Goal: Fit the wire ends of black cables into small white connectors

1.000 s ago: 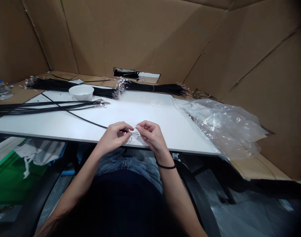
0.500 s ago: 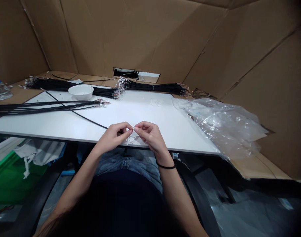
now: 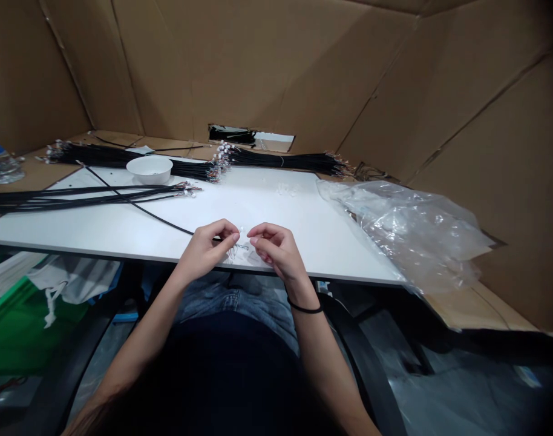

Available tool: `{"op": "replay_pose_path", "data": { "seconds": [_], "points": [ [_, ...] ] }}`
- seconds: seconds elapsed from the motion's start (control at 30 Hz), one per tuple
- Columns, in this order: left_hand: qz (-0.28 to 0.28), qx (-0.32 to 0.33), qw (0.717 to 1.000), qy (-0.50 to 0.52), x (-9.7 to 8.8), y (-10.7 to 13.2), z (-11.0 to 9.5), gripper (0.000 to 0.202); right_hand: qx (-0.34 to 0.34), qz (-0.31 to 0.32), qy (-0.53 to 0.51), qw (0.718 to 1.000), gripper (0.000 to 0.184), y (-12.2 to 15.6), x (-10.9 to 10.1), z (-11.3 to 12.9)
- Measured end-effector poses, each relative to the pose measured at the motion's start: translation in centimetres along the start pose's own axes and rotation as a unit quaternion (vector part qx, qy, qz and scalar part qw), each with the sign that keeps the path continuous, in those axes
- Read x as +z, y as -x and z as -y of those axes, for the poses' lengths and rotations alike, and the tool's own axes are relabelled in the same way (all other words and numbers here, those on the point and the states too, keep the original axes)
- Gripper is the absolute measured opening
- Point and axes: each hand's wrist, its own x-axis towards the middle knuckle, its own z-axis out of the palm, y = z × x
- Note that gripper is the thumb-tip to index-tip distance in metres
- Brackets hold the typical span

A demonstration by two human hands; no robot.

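Cable (image 3: 163,220), slim, black, crosses smooth white board (image 3: 258,203) into left hand (image 3: 206,247), fingers pinched on its end; fine splayed wires (image 3: 242,246) blurred. Right hand (image 3: 279,249) half-curled just beside, any hold unclear.

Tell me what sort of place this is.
Probably a cable-work station, perhaps in a workshop: a white work surface with cardboard walls behind it, bundles of black cables near its back edge, and a single black cable in the person's left hand.
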Motion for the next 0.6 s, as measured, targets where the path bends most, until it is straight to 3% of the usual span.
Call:
{"op": "replay_pose_path", "data": {
  "seconds": [0.17, 0.6],
  "points": [
    [-0.030, 0.007, 1.000, -0.002, 0.00, -0.08, 0.05, 0.021, -0.019, 0.027, 0.034, 0.999, 0.019, 0.23, -0.14, 0.15],
    [-0.041, 0.013, 0.999, 0.031, -0.10, -0.08, 0.21, 0.016, -0.021, 0.020, 0.080, 0.996, 0.021, 0.24, 0.16, 0.32]
  ]
}}
